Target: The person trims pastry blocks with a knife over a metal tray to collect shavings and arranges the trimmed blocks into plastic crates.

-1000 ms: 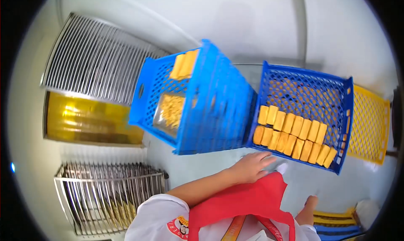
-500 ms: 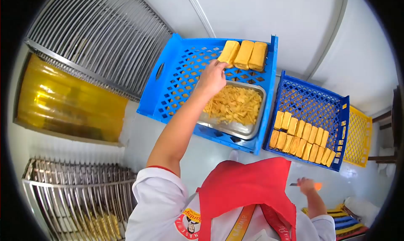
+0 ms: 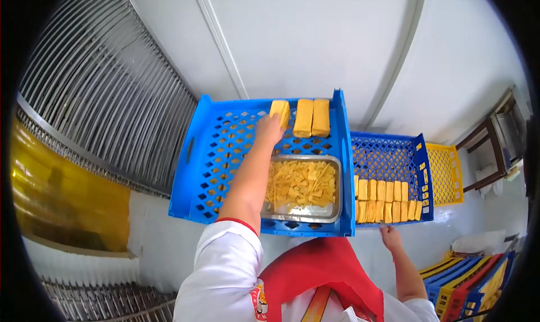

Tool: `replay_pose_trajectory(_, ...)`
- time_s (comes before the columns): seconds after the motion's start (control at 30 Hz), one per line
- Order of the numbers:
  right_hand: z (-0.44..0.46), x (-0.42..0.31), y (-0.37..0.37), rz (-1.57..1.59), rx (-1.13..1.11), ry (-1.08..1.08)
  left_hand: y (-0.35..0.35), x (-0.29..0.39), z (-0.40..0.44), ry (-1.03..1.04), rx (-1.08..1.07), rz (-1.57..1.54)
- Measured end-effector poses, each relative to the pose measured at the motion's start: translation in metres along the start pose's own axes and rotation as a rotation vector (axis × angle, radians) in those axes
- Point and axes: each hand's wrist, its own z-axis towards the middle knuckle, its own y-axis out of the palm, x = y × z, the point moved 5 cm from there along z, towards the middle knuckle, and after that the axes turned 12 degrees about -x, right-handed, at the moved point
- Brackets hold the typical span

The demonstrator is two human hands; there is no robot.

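Observation:
My left hand grips a yellow rectangular block at the back of the light-blue crate. Two similar blocks stand side by side just right of it. In front of them, a metal tray holds yellow strips and scraps. My right hand is closed, low beside the front edge of the dark-blue crate; a small bit of the knife shows at its fingers, the rest being hidden. Two rows of yellow blocks lie in that crate.
Metal racks stand at left and lower left, with a yellow translucent panel between them. A yellow crate and a dark-framed stand are at right. Several coloured crates sit at lower right.
The view has turned, so the crates sit lower and further left. My left hand has come into the light-blue crate and holds a block, now apart from the other two. My right hand is nearer the dark-blue crate.

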Motion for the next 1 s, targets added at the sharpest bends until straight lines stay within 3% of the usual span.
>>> replay_pose_trajectory(0.03,0.009,-0.003,-0.010,0.008,0.027,-0.004,0.000,-0.011,0.006,-0.106,-0.025,-0.017)
replay_pose_trajectory(0.07,0.019,0.000,-0.024,0.364,0.030,0.064,0.002,-0.022,0.012,-0.215,-0.053,-0.038)
replay_pose_trajectory(0.1,0.026,-0.004,-0.041,0.720,0.023,0.126,0.006,-0.044,0.018,-0.303,0.126,-0.322)
replay_pose_trajectory(0.13,0.017,-0.031,-0.072,0.804,0.101,0.050,0.011,-0.066,0.018,-0.391,0.297,-0.602)
replay_pose_trajectory(0.17,0.015,-0.052,-0.097,0.802,0.196,-0.059,0.005,-0.068,0.010,-0.353,0.346,-1.139)
replay_pose_trajectory(0.2,-0.014,-0.098,-0.135,0.735,0.242,-0.175,0.002,-0.058,0.000,-0.172,0.189,-1.799)
replay_pose_trajectory(0.23,-0.038,-0.138,-0.165,0.419,0.424,-0.331,-0.011,-0.039,-0.028,-0.285,0.116,-2.020)
replay_pose_trajectory(0.27,-0.058,-0.175,-0.182,0.332,0.432,-0.358,-0.018,-0.017,-0.060,-0.405,0.041,-2.239)
replay_pose_trajectory(0.33,-0.091,-0.248,-0.196,0.332,0.343,-0.525,-0.014,0.018,-0.100,-0.037,-0.400,-2.442)
replay_pose_trajectory(0.37,-0.098,-0.278,-0.193,0.314,0.263,-0.596,-0.013,0.036,-0.121,0.006,-0.354,-2.471)
replay_pose_trajectory(0.47,-0.118,-0.350,-0.177,0.185,0.355,-0.868,-0.006,0.075,-0.169,0.046,-0.222,-2.534)
replay_pose_trajectory(0.63,-0.125,-0.393,-0.163,0.051,0.340,-1.194,-0.006,0.073,-0.205,-0.079,-0.289,-2.519)
replay_pose_trajectory(0.73,-0.125,-0.403,-0.157,-0.006,0.334,-1.315,-0.013,0.070,-0.217,-0.079,-0.242,-2.397)
replay_pose_trajectory(1.0,-0.124,-0.405,-0.147,-0.086,0.312,-1.345,-0.007,0.070,-0.216,-0.259,-0.167,-2.250)
